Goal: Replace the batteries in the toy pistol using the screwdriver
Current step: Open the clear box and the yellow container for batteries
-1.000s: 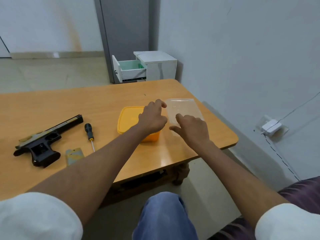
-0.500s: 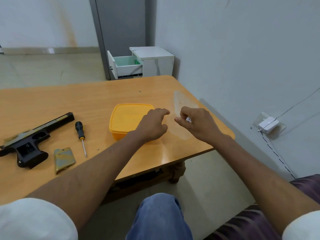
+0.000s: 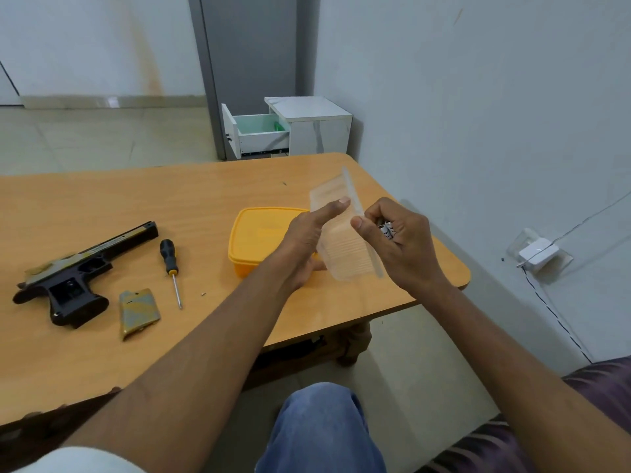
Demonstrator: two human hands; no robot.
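On the table (image 3: 102, 353), the toy pistol (image 3: 73, 278) lies at the left edge with its battery cover (image 3: 138, 312) off beside the screwdriver (image 3: 170, 266). Your left hand (image 3: 304, 240) grips the clear container (image 3: 345, 240); your right hand (image 3: 401, 247) holds its rim, fingers curled around the batteries (image 3: 387, 230). Fitting and closing remain.

— What is the person wearing?
— Short white sleeves (image 3: 68, 460), seen at the lower left and lower right corners of the frame; the forearms are bare.
— And the legs?
— Blue denim over the knee (image 3: 321, 428), bottom centre.
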